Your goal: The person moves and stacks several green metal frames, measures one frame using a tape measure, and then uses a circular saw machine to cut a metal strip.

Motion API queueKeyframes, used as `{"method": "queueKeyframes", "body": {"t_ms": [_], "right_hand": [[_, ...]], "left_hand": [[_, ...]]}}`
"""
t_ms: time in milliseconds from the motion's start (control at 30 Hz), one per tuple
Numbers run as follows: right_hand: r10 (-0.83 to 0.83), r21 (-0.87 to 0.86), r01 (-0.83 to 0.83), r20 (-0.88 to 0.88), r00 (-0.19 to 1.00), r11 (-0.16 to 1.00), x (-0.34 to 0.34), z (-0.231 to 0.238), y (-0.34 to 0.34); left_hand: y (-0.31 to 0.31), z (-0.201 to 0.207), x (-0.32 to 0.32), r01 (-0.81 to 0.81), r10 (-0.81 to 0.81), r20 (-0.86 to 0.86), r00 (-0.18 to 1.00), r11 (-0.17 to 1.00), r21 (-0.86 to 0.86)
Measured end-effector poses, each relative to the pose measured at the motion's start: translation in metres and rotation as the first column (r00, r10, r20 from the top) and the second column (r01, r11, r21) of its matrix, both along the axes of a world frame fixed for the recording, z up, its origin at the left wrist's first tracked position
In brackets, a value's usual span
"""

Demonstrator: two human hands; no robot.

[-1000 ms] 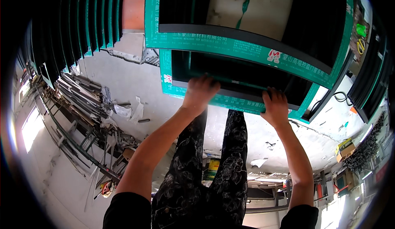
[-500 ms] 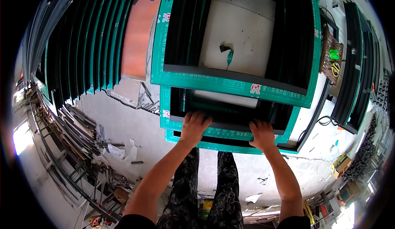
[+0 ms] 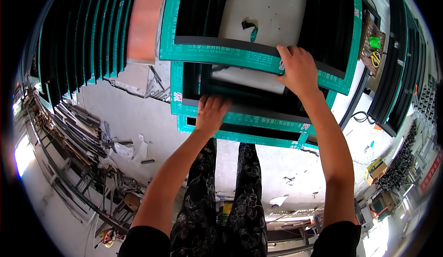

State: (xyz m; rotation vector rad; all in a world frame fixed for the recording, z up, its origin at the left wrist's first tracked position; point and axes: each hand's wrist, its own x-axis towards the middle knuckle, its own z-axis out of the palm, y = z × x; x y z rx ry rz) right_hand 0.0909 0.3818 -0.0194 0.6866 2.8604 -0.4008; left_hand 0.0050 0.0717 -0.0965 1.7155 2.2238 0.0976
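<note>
Rectangular window frames with green printed film on the outer faces and black inner edges lie stacked before me. My right hand (image 3: 299, 72) grips the near rail of the top window frame (image 3: 212, 53), its fingers hooked over the inner edge. My left hand (image 3: 212, 114) is closed over the near rail of the lower window frame (image 3: 258, 114), left of its middle, with the fingertips inside the opening. Below that, the edge of a third window frame (image 3: 263, 139) sticks out toward my legs. A dark and green strip (image 3: 253, 31) shows through the top frame's opening.
Several green and black profiles (image 3: 87, 35) stand in a row at the left, beside an orange-red panel (image 3: 147, 24). Scrap lengths (image 3: 87, 137) litter the left floor. At the right, yellow scissors (image 3: 375, 59) lie on a small stand near dark profiles (image 3: 392, 58).
My right hand has moved up from the lower window frame to the top frame's near rail. My left hand stays on the lower frame. The view has shifted, so the stack appears higher.
</note>
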Motion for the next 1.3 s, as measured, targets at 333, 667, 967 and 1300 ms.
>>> {"method": "queueKeyframes", "body": {"t_ms": [333, 667, 967, 1300], "right_hand": [[0.018, 0.002, -0.018, -0.030, 0.999, 1.000, 0.048, 0.004, -0.057], [-0.004, 0.049, 0.007, -0.054, 0.999, 0.999, 0.037, 0.002, -0.046], [-0.016, 0.002, 0.016, 0.021, 1.000, 1.000, 0.051, 0.010, -0.067], [-0.025, 0.021, 0.023, 0.083, 0.996, 1.000, 0.051, 0.010, -0.077]], "left_hand": [[-0.002, 0.009, -0.001, -0.077, 0.074, 0.074, 0.994, 0.996, 0.040], [0.017, -0.002, -0.022, -0.082, 0.076, 0.058, 0.995, 0.989, 0.119], [0.020, 0.003, -0.026, -0.045, 0.045, -0.004, 0.999, 0.980, -0.193], [0.009, -0.005, -0.014, -0.106, 0.105, -0.133, 0.986, 0.994, -0.005]]}}
